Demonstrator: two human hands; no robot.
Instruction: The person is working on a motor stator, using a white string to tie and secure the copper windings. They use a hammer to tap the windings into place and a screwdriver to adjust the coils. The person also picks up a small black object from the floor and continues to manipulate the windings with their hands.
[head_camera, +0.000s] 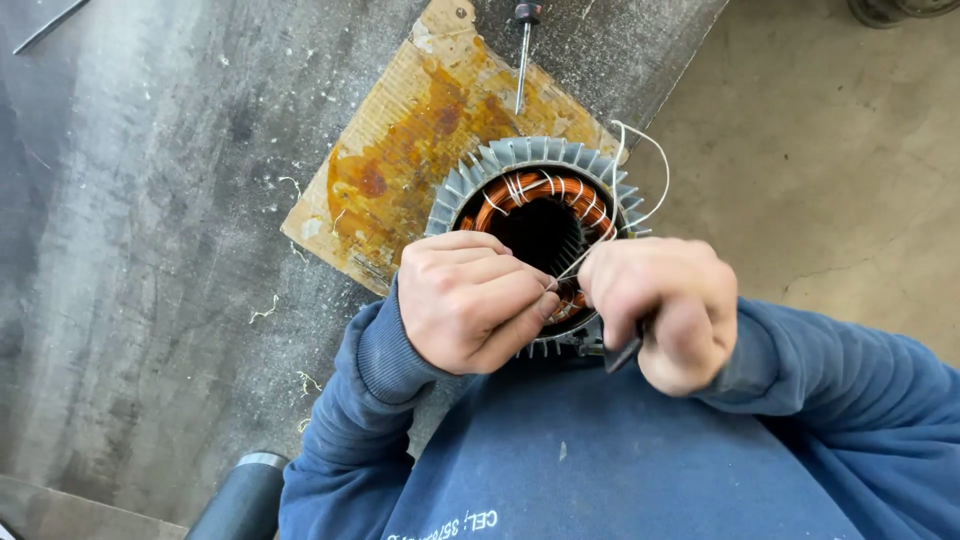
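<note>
One grey, scuffed metal tabletop (150, 250) is seen, its edge running diagonally at upper right, with bare concrete floor (830, 180) beyond. One stained cardboard sheet (420, 140) is laid on it. One finned motor stator (545, 205) with copper windings is set on the cardboard's near corner. One screwdriver (522, 50) is laid above it. One white cord (640, 170) is pinched between the closed left hand (470, 300) and the right hand (665, 300), the latter also clenched on a dark tool (622, 352).

Stator (540, 215) on cardboard (420, 150), screwdriver (522, 55) behind.
</note>
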